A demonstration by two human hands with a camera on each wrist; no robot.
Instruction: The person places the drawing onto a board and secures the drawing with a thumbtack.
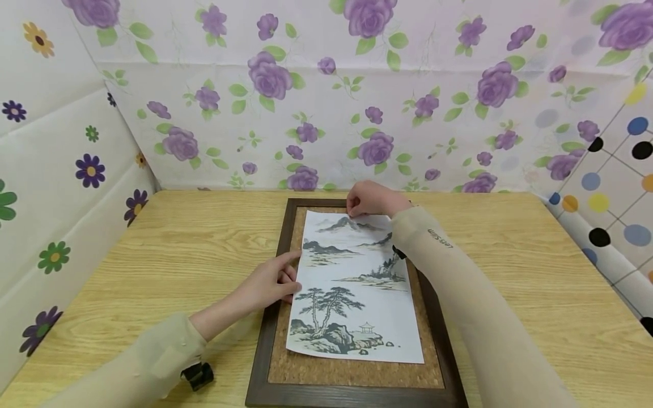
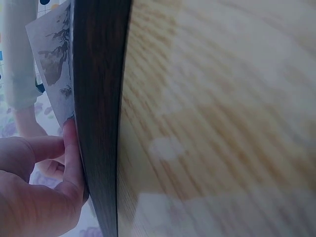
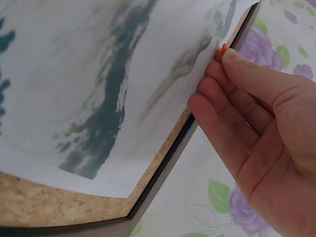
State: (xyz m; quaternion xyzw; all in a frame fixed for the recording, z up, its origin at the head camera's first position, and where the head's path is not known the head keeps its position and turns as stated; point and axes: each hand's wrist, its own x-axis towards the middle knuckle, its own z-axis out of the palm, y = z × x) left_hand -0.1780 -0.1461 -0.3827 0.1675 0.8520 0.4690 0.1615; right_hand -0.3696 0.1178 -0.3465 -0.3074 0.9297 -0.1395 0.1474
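Note:
A sheet of paper printed with an ink landscape of pines, rocks and hills lies on a cork board with a dark brown frame. At the paper's top edge, my right hand pinches a small red push pin between thumb and forefinger. Its other fingers rest along that edge in the right wrist view. My left hand lies at the paper's left edge, forefinger stretched and thumb apart from it, both touching the sheet. Its remaining fingers bend below, over the frame's side. The sheet's lower left corner lifts slightly.
The board stands on a light wood-grain table. Behind rises a white wall covering with purple flowers; patterned sheets also hang at the left and right. Black straps are on both sleeved forearms.

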